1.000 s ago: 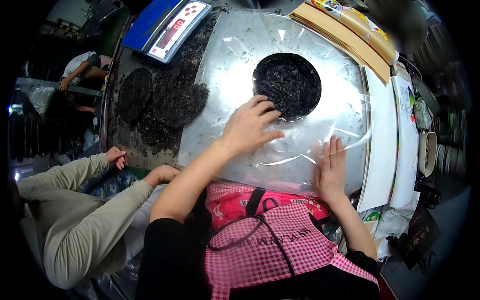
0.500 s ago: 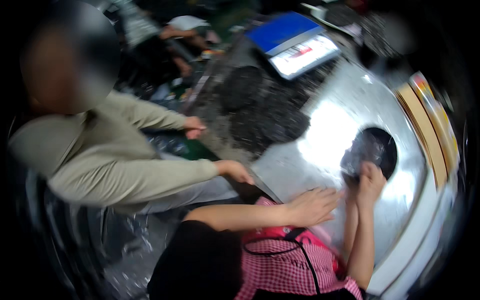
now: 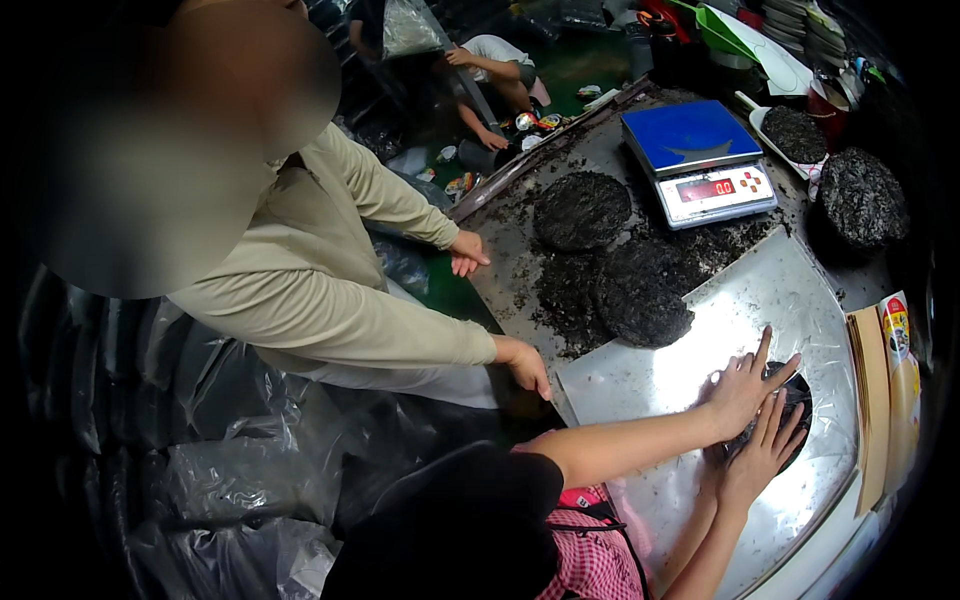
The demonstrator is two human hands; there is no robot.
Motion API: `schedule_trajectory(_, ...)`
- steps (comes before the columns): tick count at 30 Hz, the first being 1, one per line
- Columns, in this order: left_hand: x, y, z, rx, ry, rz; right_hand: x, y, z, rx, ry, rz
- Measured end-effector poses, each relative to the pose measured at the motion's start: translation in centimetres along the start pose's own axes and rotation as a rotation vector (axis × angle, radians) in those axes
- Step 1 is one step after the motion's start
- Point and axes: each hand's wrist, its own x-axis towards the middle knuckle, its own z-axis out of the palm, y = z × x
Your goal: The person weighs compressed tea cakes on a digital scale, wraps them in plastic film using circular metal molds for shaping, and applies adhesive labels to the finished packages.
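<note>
Dark cake (image 3: 790, 400) — now under both hands

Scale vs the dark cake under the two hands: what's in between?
Head view: between the scale and the dark cake under the left hand and right hand lie loose dark crumbs, then bare shiny sheet.

Green floor (image 3: 570, 60), littered metal worktable (image 3: 520, 260)

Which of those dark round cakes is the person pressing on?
Find the shiny metal sheet below the blue-topped scale. On it, near the lower right, both hands cover one dark round cake. The other cakes sit untouched on the crumb-strewn table.
</note>
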Motion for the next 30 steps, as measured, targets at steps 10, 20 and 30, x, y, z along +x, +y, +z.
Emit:
schedule_trajectory(10, 7.8, -3.1, 3.2, -1.09, 0.411, 0.26, 0.1, -0.9, -0.6, 0.06, -0.346, 0.155)
schedule_trajectory(20, 1.9, -6.0, -1.5, -1.517, 0.07, 0.263, 1.9, -1.7, -0.3, 0.209, -0.391, 0.17)
schedule_trajectory(30, -0.4, -0.7, 3.4, 0.019, 0.261, 0.658, 1.0, 5.6, -0.9, 1.482, 0.704, 1.144)
